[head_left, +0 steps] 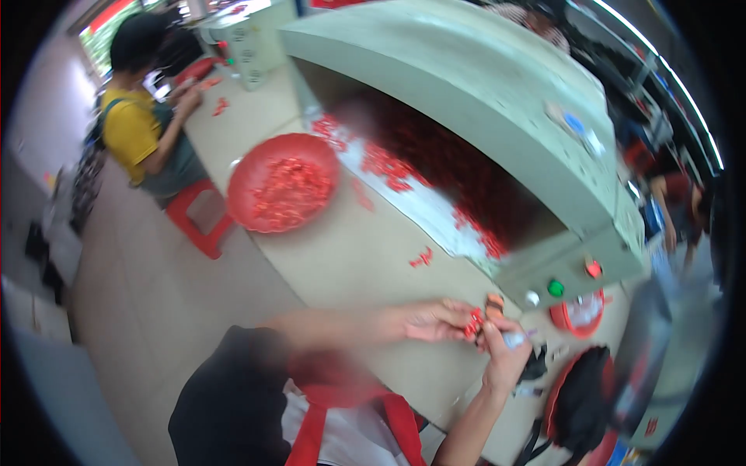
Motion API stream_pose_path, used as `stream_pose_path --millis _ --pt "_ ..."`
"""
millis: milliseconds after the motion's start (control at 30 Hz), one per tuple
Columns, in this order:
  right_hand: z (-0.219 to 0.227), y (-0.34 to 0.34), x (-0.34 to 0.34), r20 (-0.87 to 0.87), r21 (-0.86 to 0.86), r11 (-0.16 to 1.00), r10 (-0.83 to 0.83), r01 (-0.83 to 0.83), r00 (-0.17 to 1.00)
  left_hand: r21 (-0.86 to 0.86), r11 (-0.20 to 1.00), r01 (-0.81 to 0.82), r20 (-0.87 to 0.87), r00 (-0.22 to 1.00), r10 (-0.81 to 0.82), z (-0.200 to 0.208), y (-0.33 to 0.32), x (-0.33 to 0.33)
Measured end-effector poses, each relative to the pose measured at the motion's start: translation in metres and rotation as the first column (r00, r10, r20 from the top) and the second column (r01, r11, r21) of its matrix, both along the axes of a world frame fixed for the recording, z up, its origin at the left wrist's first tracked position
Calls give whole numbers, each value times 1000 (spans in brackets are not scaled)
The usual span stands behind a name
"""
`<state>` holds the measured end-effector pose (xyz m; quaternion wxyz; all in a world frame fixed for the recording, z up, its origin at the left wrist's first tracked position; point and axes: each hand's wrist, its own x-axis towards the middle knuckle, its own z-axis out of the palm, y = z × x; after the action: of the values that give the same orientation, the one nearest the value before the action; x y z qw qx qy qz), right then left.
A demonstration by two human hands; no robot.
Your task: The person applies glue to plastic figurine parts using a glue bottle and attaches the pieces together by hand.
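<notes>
My left hand (435,321) reaches in over the table, its fingertips closed on a cluster of small glossy red pieces (472,322). Close against it, my right hand (507,359) is closed with the thumb toward the red pieces. A slim whitish item with a purplish end (514,339) shows at the right hand's fingers; its kind is blurred. An orange-brown bit with a dark band (494,306) stands just above; whether it is a wrapped fingertip or a separate thing, I cannot tell. More loose red pieces (422,258) lie on the table beyond my hands.
A red basin (241,167) full of red pieces stands at the table's left edge. The pale green machine (458,58) holds many red pieces in its opening, on a white sheet (412,203). To the right are a small red basket (579,326) and a black bag (581,404). A co-worker (136,132) sits far left.
</notes>
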<state>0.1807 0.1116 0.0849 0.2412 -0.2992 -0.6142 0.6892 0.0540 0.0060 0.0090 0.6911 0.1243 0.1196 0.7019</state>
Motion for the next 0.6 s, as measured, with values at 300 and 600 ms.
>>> stream_pose_path --millis 300,600 --pt "4 3 -10 -68 45 998 49 -46 996 23 1000 16 55 998 -18 23 -6 -10" --pt "6 -1 3 6 359 930 80 -77 997 -136 944 -300 -439 873 214 47 -19 -22"
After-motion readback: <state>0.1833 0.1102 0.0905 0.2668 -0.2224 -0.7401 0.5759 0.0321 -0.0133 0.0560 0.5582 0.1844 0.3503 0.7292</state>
